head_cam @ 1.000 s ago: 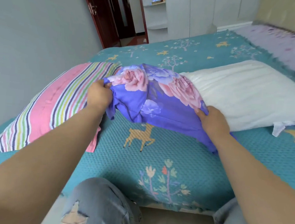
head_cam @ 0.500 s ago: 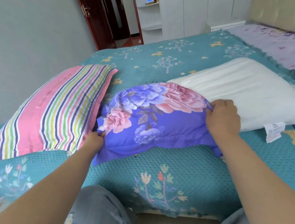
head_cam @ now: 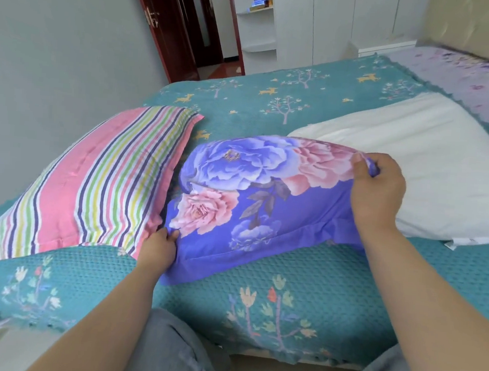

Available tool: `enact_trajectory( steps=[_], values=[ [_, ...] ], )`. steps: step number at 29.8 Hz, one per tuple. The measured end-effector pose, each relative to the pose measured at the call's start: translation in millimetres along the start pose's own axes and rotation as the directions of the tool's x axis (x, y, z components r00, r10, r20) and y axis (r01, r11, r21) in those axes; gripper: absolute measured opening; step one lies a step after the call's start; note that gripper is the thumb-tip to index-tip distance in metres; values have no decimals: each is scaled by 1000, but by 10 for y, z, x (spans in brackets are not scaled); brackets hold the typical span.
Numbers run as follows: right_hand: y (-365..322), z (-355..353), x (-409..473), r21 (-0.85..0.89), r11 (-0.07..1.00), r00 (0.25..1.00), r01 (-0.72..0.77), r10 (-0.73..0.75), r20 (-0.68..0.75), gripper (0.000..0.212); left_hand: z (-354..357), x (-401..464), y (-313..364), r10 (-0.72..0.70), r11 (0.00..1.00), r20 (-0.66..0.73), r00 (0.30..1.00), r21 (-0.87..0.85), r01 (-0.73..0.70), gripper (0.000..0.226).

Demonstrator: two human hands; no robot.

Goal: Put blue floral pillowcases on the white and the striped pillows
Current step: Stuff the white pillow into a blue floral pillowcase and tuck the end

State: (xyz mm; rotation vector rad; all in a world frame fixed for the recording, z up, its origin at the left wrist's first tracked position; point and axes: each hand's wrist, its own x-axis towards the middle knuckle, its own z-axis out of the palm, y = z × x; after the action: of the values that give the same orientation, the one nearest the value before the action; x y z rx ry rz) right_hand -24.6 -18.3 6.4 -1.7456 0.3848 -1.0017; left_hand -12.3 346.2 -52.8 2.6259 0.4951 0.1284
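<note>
The floral case (head_cam: 265,198) covers the near end of the white pillow (head_cam: 414,169), lying between it and the striped pillow (head_cam: 91,179) — flap close to the bed (head_cam: 316,293) edge. The left hand (head_cam: 158,247) pinches the case's near-left corner; the right hand (head_cam: 379,190) grips its open hem on the pillow. Since half a second ago the case sits further along — more white is covered.

Smooth, faintly sheeny printed cloth pillowcase (head_cam: 265,198); matt plain cloth on the white pillow (head_cam: 414,169); bedspread (head_cam: 332,283) waffle-textured, perhaps quilted cotton; glossy wood door (head_cam: 165,24)
</note>
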Motion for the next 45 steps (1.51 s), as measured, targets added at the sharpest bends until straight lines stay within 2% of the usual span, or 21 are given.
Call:
enact_trajectory(
  steps=[1, 3, 4, 6, 7, 8, 11, 16, 20, 23, 25, 26, 28, 29, 30, 32, 34, 36, 38, 42, 45],
  values=[
    [47, 4, 15, -44, 995, 996, 91, -90, 15, 20, -1, -10, -16, 15, 999, -9, 1000, 35, -14, 32],
    [128, 18, 68, -132, 951, 958, 278, -266, 104, 18, -28, -27, 9, 120, 993, -214, 969, 28, -116, 20],
    [137, 40, 86, -100, 945, 940, 311, -291, 177, 16, -54, -22, 74, 216, 974, -351, 911, 11, -227, 20],
    [103, 58, 61, 38, 977, 926, 208, -209, 315, 17, -116, -28, 331, 451, 872, -500, 739, 73, -484, 25],
    [63, 75, 28, 103, 989, 929, 104, -134, 345, 14, -152, -15, 492, 561, 808, -471, 680, 135, -573, 27],
    [31, 90, 5, 156, 988, 936, 19, -73, 344, 11, -158, -17, 673, 635, 762, -399, 662, 179, -623, 35],
    [-41, 101, -12, 252, 965, 952, -76, -5, 306, 16, -101, -43, 1152, 692, 720, -183, 699, 246, -649, 60],
    [-90, 79, -32, 246, 964, 944, -97, 11, 329, 17, 59, -29, 1695, 612, 790, -129, 780, 123, -600, 62],
    [-143, 44, -128, 200, 980, 940, -2, -66, 334, 25, 145, -146, 2064, 689, 720, -132, 713, 237, -652, 67],
    [-194, 33, -275, 126, 973, 905, 194, -227, 361, 27, 119, -94, 2259, 742, 665, -145, 655, 284, -691, 48],
    [-209, 11, -297, 72, 954, 876, 292, -297, 379, 28, 124, -85, 2354, 748, 663, -139, 649, 211, -718, 36],
    [-212, 1, -284, 38, 945, 864, 324, -313, 395, 33, 126, -112, 2383, 714, 699, -150, 684, 93, -709, 32],
    [-145, 37, -171, -51, 903, 833, 426, -370, 412, 45, 106, -191, 2474, 565, 773, -131, 814, -261, -579, 29],
    [-78, 95, -129, -71, 896, 831, 439, -374, 412, 48, 75, -238, 2520, 504, 749, -101, 858, -443, -493, 27],
    [-35, 146, -120, -49, 929, 850, 366, -312, 425, 49, 50, -299, 2573, 470, 677, -63, 880, -615, -406, 25],
    [7, 252, -182, 8, 998, 843, 64, -58, 535, 56, 63, -457, 2710, 462, 476, 99, 882, -866, -152, 26],
    [72, 319, -309, 32, 978, 758, -204, 137, 638, 60, 128, -641, 2863, 502, 363, 247, 829, -930, 57, 31],
    [129, 315, -394, 100, 937, 727, -335, 190, 659, 59, 198, -752, 2934, 548, 358, 319, 773, -925, 128, 33],
    [117, 235, -417, 90, 954, 764, -287, 172, 622, 60, 245, -701, 2893, 533, 397, 365, 763, -905, 155, 30],
    [120, 143, -465, -22, 981, 803, -195, 172, 570, 50, 274, -540, 2635, 380, 447, 398, 835, -869, 212, 16],
    [66, 103, -412, -26, 978, 840, -209, 193, 507, 62, 192, -626, 2407, 379, 420, 482, 790, -850, 318, 20]
  ],
)
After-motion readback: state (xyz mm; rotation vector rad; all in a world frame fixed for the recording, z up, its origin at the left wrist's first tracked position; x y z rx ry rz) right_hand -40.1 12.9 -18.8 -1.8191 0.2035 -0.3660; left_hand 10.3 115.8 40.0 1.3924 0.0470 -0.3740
